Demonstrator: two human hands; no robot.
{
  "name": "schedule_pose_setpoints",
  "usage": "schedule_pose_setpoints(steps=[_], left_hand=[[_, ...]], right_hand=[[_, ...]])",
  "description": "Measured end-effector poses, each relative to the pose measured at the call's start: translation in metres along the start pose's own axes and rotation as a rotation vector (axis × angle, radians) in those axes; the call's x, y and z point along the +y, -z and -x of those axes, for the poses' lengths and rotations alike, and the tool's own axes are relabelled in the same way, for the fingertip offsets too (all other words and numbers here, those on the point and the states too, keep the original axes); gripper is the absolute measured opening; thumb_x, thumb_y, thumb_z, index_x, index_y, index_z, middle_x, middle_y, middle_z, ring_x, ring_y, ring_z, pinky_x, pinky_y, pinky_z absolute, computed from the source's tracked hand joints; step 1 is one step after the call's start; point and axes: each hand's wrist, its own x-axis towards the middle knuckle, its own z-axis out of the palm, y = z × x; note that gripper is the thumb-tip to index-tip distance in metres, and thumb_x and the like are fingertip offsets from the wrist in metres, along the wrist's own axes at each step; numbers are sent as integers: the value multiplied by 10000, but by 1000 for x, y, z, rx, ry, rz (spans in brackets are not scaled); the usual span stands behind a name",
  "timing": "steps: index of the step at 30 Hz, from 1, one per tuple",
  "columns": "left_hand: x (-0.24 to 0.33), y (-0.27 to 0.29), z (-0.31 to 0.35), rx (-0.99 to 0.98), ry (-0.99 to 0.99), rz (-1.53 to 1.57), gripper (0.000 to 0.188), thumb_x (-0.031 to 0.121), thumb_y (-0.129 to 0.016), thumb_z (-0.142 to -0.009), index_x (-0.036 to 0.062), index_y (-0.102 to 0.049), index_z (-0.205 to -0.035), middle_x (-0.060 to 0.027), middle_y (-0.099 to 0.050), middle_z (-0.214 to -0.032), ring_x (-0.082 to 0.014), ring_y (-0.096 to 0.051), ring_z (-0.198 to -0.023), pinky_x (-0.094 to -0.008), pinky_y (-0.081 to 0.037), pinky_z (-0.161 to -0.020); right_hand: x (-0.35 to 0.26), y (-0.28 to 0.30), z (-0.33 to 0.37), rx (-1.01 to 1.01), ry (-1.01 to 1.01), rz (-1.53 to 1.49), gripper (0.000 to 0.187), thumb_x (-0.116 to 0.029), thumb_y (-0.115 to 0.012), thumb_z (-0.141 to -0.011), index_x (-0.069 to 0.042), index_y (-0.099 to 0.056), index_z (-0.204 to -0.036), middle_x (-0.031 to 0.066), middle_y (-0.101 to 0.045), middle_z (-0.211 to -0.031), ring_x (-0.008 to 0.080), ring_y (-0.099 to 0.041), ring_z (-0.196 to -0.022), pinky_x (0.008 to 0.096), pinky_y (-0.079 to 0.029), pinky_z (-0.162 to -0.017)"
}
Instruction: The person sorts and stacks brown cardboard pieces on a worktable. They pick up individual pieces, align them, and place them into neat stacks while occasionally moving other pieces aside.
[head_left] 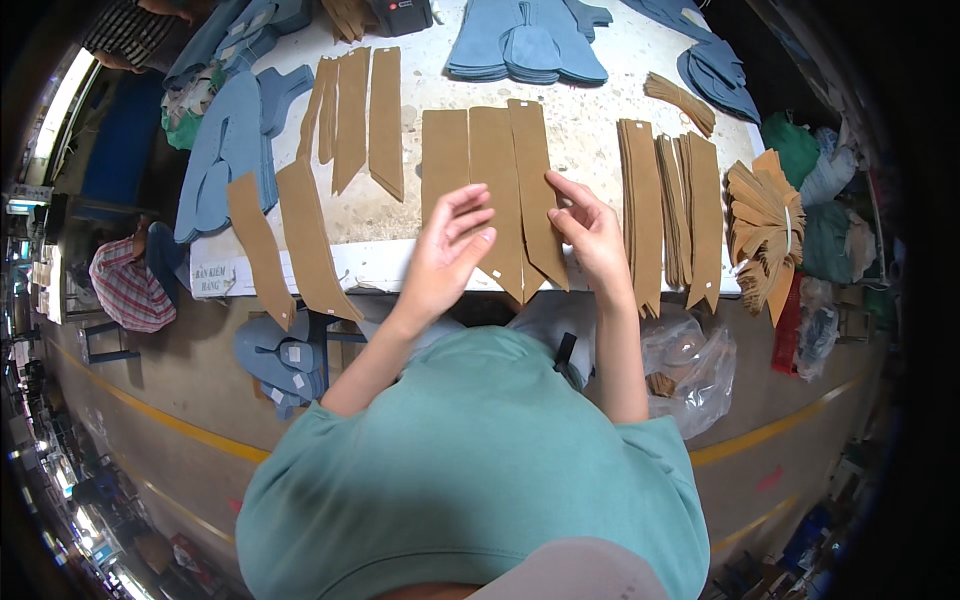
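Three flat brown strips of leather-like material lie side by side in front of me: a left strip (446, 150), a middle strip (495, 160) and a right strip (533, 165). The middle and right ones have slanted or pointed near ends. Over the near part of the left strip hovers my left hand (447, 250), its fingers apart and nothing in it. My right hand (592, 240) is at the right strip's outer edge. Its index finger and thumb are spread and appear to touch that edge, without gripping it.
Brown strip stacks (640, 200) lie to the right, beside a tied brown bundle (765, 225). More brown strips (385, 120) lie to the left, some overhanging the table edge (380, 262). Blue cut pieces (525, 50) are piled at the back and left. A clear plastic bag (690, 370) hangs below right.
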Motion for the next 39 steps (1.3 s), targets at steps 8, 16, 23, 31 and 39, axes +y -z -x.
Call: schedule_pose_setpoints(steps=[8,16,23,31,39], left_hand=[[-7,-18,7,-39,24,-32,500,0,-550,-932,20,-372,-1399,-130,-427,-1403,-230,-444,-1308,-352,-393,-1072],[1,20,-1,144,-139,-290,336,30,-594,-924,27,-527,-1253,-97,-538,-1268,-202,-525,-1198,-328,-463,-1000],[10,37,2,209,-122,-229,323,29,-548,-937,-18,-512,-1255,-113,-566,-1248,-157,-545,-1124,-293,-437,-1000],[4,44,5,242,-106,-241,305,54,-571,-944,-1,-525,-1241,-97,-561,-1246,-165,-542,-1134,-314,-485,-954],[-5,57,3,279,-101,-245,208,64,-562,-963,-9,-588,-1156,-67,-589,-1148,-128,-569,-1045,-300,-542,-877]], right_hand=[[4,-15,16,169,197,329,481,3,-633,-832,-64,-579,-1305,109,-607,-1127,119,-597,-805,252,-515,-686],[-1,-13,6,221,190,309,500,-81,-587,-898,-116,-494,-1388,192,-560,-1321,319,-539,-1203,388,-448,-987],[-9,-22,-17,175,199,404,474,-102,-575,-930,-114,-482,-1394,196,-527,-1342,269,-445,-1314,361,-389,-1060],[-5,-18,-13,208,25,-194,530,-59,-586,-917,-74,-428,-1422,162,-560,-1258,157,-558,-1046,293,-448,-944],[-17,-28,9,164,180,566,458,-3,-554,-828,-29,-552,-1285,212,-599,-1106,374,-612,-989,426,-497,-878]])
